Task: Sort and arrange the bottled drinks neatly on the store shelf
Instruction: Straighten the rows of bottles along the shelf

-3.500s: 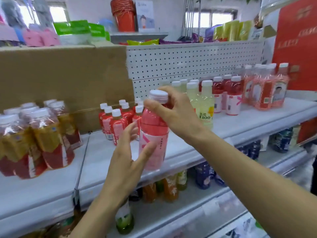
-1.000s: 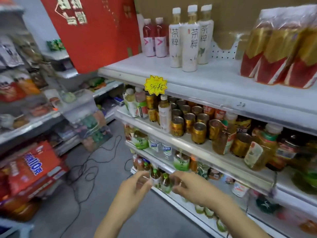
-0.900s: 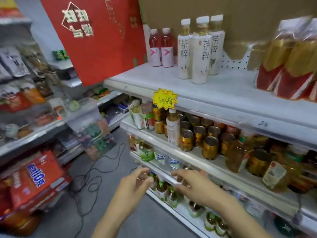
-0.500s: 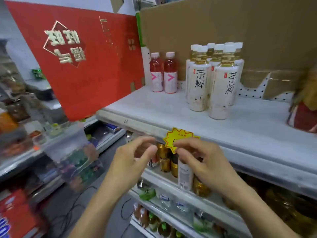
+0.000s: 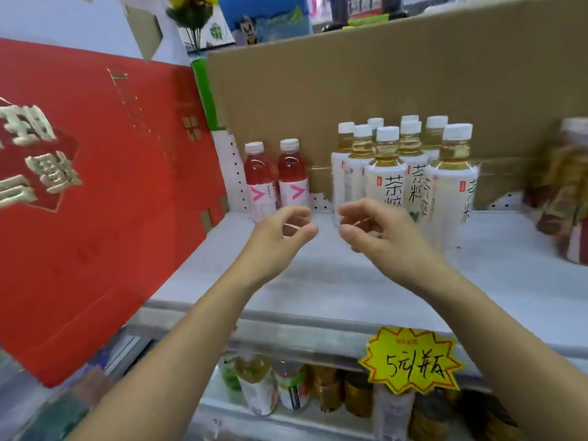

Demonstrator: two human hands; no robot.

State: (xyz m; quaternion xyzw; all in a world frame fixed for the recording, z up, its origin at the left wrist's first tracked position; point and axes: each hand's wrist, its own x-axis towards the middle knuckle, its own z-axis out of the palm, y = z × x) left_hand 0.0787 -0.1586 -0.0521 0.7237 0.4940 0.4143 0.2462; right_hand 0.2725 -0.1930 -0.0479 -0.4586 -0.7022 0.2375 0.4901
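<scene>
Hands up from below, now over top shelf (image 5: 350, 281). Both empty: left hand (image 5: 280, 237), right hand (image 5: 381, 238), fingers loosely curled. Just ahead: pink bottles (image 5: 275, 179), tea bottles (image 5: 413, 173), likely next to straighten.

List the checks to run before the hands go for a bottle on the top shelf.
1. Left hand empty: ok.
2. Right hand empty: ok.
3. Red bottles upright, side by side: ok.
4. Tea bottles upright, grouped: ok.
5. Tea labels all facing front: not ok, the front right one is turned.
6. Bare shelf in front of the bottles: ok.
</scene>
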